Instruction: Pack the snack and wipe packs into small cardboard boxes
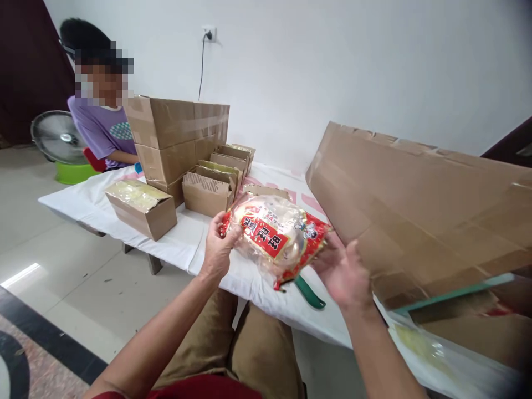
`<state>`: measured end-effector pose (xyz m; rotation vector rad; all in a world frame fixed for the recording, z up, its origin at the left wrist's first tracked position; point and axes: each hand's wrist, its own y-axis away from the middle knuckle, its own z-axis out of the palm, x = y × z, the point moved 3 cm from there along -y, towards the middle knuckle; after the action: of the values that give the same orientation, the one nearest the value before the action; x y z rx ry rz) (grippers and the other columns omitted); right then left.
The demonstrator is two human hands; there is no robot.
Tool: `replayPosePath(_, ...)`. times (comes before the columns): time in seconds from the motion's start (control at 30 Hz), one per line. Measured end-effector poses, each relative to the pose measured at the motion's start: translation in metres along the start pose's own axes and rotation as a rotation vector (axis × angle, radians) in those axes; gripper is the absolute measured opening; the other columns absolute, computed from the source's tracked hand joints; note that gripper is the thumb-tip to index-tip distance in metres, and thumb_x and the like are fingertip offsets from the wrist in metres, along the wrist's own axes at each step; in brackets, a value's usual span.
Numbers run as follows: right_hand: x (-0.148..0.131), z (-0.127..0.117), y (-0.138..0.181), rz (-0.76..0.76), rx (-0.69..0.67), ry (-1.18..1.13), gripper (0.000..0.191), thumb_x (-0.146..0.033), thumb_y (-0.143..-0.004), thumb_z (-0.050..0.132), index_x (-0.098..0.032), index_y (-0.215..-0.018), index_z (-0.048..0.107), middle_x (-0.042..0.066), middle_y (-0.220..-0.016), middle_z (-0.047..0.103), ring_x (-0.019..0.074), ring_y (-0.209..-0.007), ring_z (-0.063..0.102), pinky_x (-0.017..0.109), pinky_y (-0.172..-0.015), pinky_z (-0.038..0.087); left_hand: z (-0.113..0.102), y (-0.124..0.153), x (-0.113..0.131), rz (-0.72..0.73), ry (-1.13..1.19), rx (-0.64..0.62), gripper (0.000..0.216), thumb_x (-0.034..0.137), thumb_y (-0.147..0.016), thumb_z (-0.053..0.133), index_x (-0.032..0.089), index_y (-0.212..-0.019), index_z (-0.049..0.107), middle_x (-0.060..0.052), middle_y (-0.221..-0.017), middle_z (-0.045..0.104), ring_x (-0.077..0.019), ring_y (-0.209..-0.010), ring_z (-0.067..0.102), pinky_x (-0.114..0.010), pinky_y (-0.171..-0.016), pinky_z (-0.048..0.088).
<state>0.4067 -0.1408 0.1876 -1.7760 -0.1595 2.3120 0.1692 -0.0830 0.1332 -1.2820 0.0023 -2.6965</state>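
Above the near edge of the white-draped bench (187, 237), the grip of the left hand (219, 245) pinched the snack bag (266, 233) by its left end while the right hand (347, 272) was spread at the right end, so light, level support clear of the green handle (310, 292) seemed gentlest.
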Motion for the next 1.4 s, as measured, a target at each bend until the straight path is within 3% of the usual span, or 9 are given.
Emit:
replayPosePath(0.07,0.014,0.009,0.011,0.026,-0.039,0.058,0.07,-0.076,-0.069,0.082,-0.028,-0.119,0.071,0.01,-0.125,0.077,0.0334,-0.12,0.071,0.051,-0.1,0.06,-0.001,-0.002,0.007,0.172,-0.093,0.032,0.082,0.043,-0.068,0.091,0.025,-0.136,0.05,-0.01,-0.139,0.064,-0.0226,-0.122,0.066,-0.032,-0.104,0.054)
replayPosePath(0.2,0.021,0.023,0.007,-0.098,0.158,0.137,0.063,-0.047,-0.067,0.094,-0.026,-0.119,0.065,0.006,-0.117,0.078,0.0259,-0.106,0.075,0.042,-0.09,0.064,0.003,-0.001,0.016,0.271,-0.189,-0.096,0.071,0.047,-0.084,0.073,0.028,-0.146,0.042,-0.012,-0.149,0.057,-0.0252,-0.128,0.064,-0.035,-0.1,0.058)
replayPosePath(0.33,-0.017,0.03,-0.013,-0.322,0.181,0.082,0.063,-0.039,-0.068,0.092,-0.029,-0.123,0.062,0.003,-0.115,0.078,0.0225,-0.1,0.076,0.036,-0.083,0.065,0.015,-0.013,0.046,0.311,-0.193,-0.272,0.077,0.045,-0.083,0.076,0.033,-0.15,0.04,-0.009,-0.145,0.061,-0.024,-0.12,0.068,-0.033,-0.09,0.061)
replayPosePath(0.43,-0.053,0.034,-0.023,-0.482,0.154,0.086,0.061,-0.031,-0.065,0.092,-0.031,-0.119,0.063,0.0,-0.116,0.077,0.0211,-0.104,0.075,0.036,-0.087,0.064,0.03,-0.025,0.076,0.341,-0.142,-0.389,0.073,0.043,-0.076,0.086,0.03,-0.141,0.053,-0.007,-0.137,0.067,-0.0227,-0.117,0.069,-0.032,-0.094,0.06)
replayPosePath(0.53,-0.073,0.039,-0.029,-0.521,0.105,0.085,0.054,-0.028,-0.064,0.092,-0.028,-0.111,0.066,0.0,-0.112,0.077,0.0201,-0.102,0.074,0.035,-0.089,0.063,0.046,-0.034,0.097,0.4,-0.137,-0.474,0.063,0.043,-0.074,0.09,0.028,-0.129,0.062,-0.004,-0.126,0.071,-0.0203,-0.112,0.07,-0.032,-0.095,0.059)
replayPosePath(0.77,-0.084,0.047,-0.033,-0.615,0.098,0.108,0.046,-0.027,-0.067,0.093,-0.028,-0.105,0.067,-0.002,-0.107,0.076,0.0182,-0.099,0.073,0.032,-0.088,0.062,0.061,-0.046,0.114,0.456,-0.128,-0.537,0.061,0.044,-0.074,0.091,0.028,-0.127,0.063,-0.003,-0.116,0.071,-0.0212,-0.11,0.071,-0.033,-0.091,0.06)
replayPosePath(1.0,-0.088,0.045,-0.044,-0.643,0.139,0.123,0.042,-0.024,-0.068,0.091,-0.024,-0.102,0.067,0.0,-0.105,0.075,0.0181,-0.096,0.073,0.031,-0.083,0.061,0.06,-0.057,0.119,0.448,-0.163,-0.538,0.061,0.042,-0.071,0.094,0.025,-0.123,0.066,-0.003,-0.116,0.073,-0.0233,-0.115,0.07,-0.035,-0.096,0.058)
replayPosePath(1.2,-0.053,0.044,-0.044,-0.578,0.192,0.202,0.035,-0.027,-0.069,0.088,-0.025,-0.097,0.066,-0.002,-0.099,0.075,0.017,-0.089,0.073,0.031,-0.083,0.061,0.016,-0.056,0.092,0.329,-0.333,-0.405,0.061,0.046,-0.072,0.091,0.019,-0.121,0.068,-0.009,-0.121,0.074,-0.0223,-0.11,0.07,-0.036,-0.098,0.057)
replayPosePath(1.4,0.04,0.085,-0.012,-0.471,0.14,0.488,0.027,-0.031,-0.083,0.079,-0.027,-0.107,0.068,0.001,-0.093,0.076,0.0195,-0.079,0.071,0.035,-0.074,0.062,-0.091,-0.041,0.048,0.123,-0.447,-0.096,0.067,0.052,-0.069,0.088,0.019,-0.123,0.067,-0.013,-0.131,0.07,-0.0249,-0.109,0.069,-0.037,-0.091,0.058)
